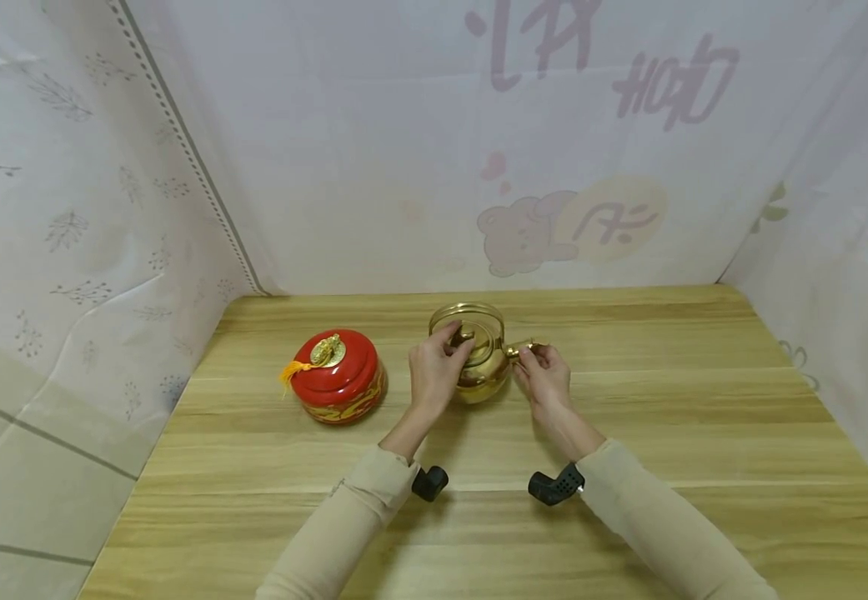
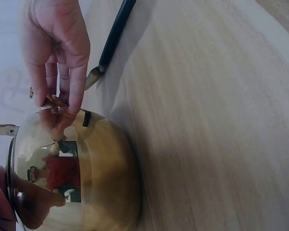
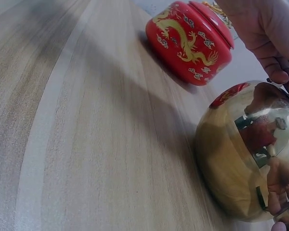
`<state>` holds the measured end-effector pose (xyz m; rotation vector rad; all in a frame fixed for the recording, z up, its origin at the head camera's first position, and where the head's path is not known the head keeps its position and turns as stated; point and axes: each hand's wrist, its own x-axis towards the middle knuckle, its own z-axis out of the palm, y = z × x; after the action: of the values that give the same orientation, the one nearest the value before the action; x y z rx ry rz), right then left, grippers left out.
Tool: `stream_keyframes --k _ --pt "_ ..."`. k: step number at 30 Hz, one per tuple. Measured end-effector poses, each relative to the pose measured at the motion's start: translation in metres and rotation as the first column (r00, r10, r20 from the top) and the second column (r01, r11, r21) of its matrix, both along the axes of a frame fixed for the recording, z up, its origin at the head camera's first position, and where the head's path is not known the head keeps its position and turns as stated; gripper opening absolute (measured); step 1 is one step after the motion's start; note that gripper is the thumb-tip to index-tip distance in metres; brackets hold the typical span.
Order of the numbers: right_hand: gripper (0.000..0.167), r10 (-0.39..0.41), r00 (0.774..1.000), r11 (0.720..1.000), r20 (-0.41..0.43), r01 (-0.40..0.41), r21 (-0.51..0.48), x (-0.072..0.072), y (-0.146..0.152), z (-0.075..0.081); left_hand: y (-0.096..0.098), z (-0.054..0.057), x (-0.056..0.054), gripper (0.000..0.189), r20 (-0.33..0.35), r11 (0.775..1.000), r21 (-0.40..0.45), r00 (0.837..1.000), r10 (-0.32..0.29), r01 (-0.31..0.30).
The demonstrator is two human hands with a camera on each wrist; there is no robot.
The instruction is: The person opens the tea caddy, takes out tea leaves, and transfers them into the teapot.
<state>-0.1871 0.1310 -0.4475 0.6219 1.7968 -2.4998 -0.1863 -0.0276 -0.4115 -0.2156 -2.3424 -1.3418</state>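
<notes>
A shiny gold kettle (image 1: pixel 482 379) with a raised hoop handle (image 1: pixel 467 308) stands upright on the wooden table. My left hand (image 1: pixel 434 367) reaches over its top, thumb and fingers pinching the knob (image 1: pixel 467 332) of the lid. At the kettle's right side, my right hand (image 1: pixel 546 379) pinches the short spout (image 1: pixel 516 350) between thumb and fingers. The left wrist view shows the right hand (image 2: pixel 62 53) with its fingertips on the spout, which they partly cover. In the right wrist view the left hand (image 3: pixel 274 43) is above the kettle's polished body (image 3: pixel 236 154).
A round red lidded jar (image 1: pixel 339 379) with gold dragon decoration and an orange tassel (image 1: pixel 294 371) stands left of the kettle. The wooden table (image 1: pixel 666 392) ends at a printed cloth backdrop (image 1: pixel 373 167). Black wrist cameras (image 1: pixel 554 485) sit below the forearms.
</notes>
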Motion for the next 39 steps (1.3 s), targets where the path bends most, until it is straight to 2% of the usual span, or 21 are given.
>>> stream_keyframes --k 9,16,26,32,39 --pt "0.024 -0.002 1.0 1.0 -0.004 0.002 -0.007 -0.001 0.0 0.0 0.0 0.002 -0.001 0.029 0.024 1.0 0.004 1.0 -0.003 0.003" --pt "0.024 -0.001 1.0 1.0 -0.012 0.001 -0.001 -0.001 0.0 -0.001 -0.001 0.002 -0.001 0.029 0.015 1.0 0.017 1.0 -0.013 0.013" --pt "0.019 -0.02 1.0 1.0 -0.025 0.019 -0.004 0.0 -0.001 -0.002 -0.002 0.007 0.001 0.03 -0.015 0.999 0.037 0.999 -0.033 0.033" --pt "0.016 -0.02 0.999 1.0 -0.027 0.019 -0.011 0.0 0.0 -0.002 -0.007 0.011 0.011 0.029 -0.07 0.995 0.064 0.995 -0.072 0.076" --pt "0.017 -0.015 1.0 1.0 -0.019 0.015 0.001 0.0 0.0 0.0 -0.018 0.014 0.035 0.029 -0.028 0.984 0.121 0.991 -0.131 0.133"
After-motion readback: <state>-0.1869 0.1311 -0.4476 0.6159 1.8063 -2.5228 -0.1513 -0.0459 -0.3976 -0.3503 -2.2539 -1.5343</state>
